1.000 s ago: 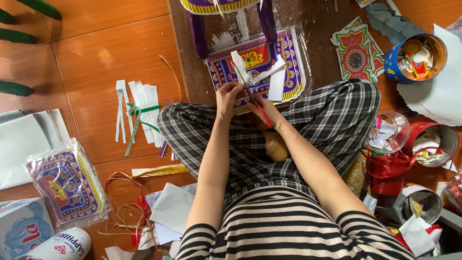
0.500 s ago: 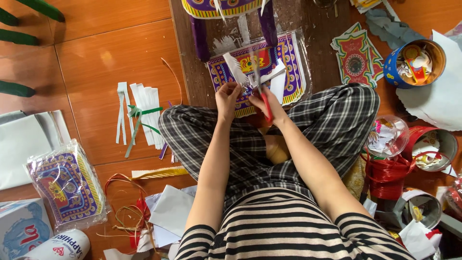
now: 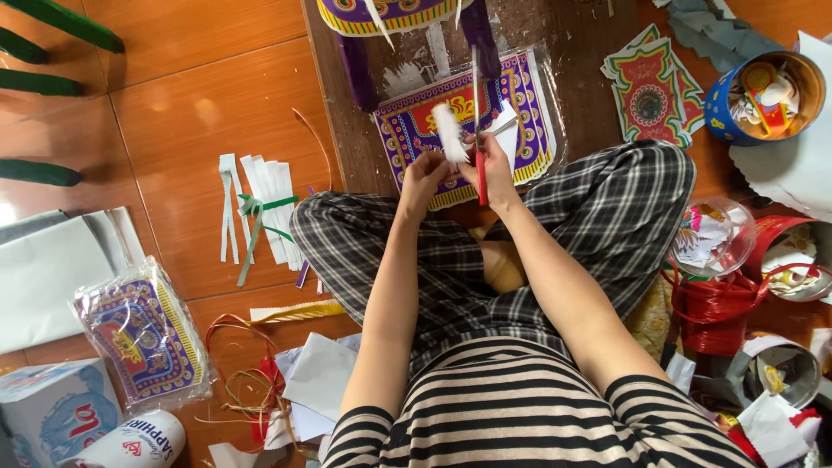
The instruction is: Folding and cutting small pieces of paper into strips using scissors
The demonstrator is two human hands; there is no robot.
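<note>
I sit cross-legged on a wooden floor in checked trousers. My left hand (image 3: 426, 176) pinches a small strip of white paper (image 3: 450, 132) that stands up from the fingers. My right hand (image 3: 490, 165) grips red-handled scissors (image 3: 479, 139) whose blades point away from me, right beside the strip. Both hands are held together over a clear packet of purple, red and yellow printed paper (image 3: 529, 104) that lies on a dark board (image 3: 347, 130) in front of my knees.
Cut white strips tied with green ribbon (image 3: 260, 208) lie to the left. Another printed packet (image 3: 139, 334) and boxes sit at lower left. A blue tin of scraps (image 3: 763, 95), a red basket (image 3: 719, 299) and several containers crowd the right.
Both hands have risen slightly toward the packet, and the white strip now stands more upright in my left hand. The scissors have turned to point straight away.
</note>
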